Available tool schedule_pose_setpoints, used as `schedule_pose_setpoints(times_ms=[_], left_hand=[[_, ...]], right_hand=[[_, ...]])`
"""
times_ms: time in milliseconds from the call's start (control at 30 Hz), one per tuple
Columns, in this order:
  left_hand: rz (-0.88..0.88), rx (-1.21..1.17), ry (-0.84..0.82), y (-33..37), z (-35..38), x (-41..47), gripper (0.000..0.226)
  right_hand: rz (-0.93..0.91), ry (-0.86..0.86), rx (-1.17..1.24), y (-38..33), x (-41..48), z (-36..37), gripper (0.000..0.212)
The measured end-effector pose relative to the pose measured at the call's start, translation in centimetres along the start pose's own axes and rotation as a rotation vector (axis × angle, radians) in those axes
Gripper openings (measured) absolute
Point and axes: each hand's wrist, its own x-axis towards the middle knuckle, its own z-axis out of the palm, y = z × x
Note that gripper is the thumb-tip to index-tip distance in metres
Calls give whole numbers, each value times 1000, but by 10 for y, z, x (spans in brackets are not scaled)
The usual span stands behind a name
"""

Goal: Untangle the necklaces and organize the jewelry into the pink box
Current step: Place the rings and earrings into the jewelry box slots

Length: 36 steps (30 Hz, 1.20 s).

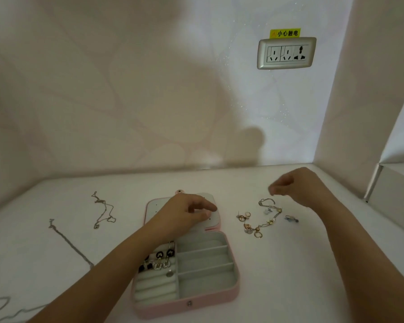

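The pink box (187,306) lies open in the middle of the white table. Its lid panel (154,206) lies flat behind it. Black and silver earrings (160,259) fill its left ring rolls; the right compartments (205,264) hold nothing. My left hand (184,215) rests on the lid panel, fingertips near its right edge. My right hand (299,187) hovers above a pile of gold rings and charms (258,223) and a silver chain (267,202). Its fingertips are drawn together and blurred. Three necklaces lie to the left: a bunched one (103,210), a long straight one (68,243), and a looped one (0,306).
A small blue earring (290,219) lies right of the pile. A wall socket (286,53) with a yellow label sits on the back wall. A white box or ledge (392,190) stands at the right edge of the table.
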Motion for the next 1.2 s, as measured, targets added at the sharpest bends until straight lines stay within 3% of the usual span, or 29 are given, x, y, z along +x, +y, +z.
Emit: schedule_pose_setpoints(times_ms=[133, 233, 567, 867, 933, 1200], left_hand=[[-31, -380, 91, 13, -5, -6, 16], [-8, -625, 13, 24, -10, -11, 24], [-62, -769, 75, 29, -12, -13, 28], [-68, -576, 157, 32, -20, -21, 24], [-69, -549, 158, 32, -23, -26, 26], [-154, -424, 136, 22, -36, -62, 8]], right_hand=[[-232, -259, 649, -48, -27, 19, 7], [-278, -380, 862, -64, -35, 42, 10], [-335, -333, 867, -69, -39, 64, 12], [-330, -273, 810, -72, -43, 70, 6], [-329, -269, 790, -73, -44, 71, 15], [-368, -436, 695, -76, -51, 86, 18]])
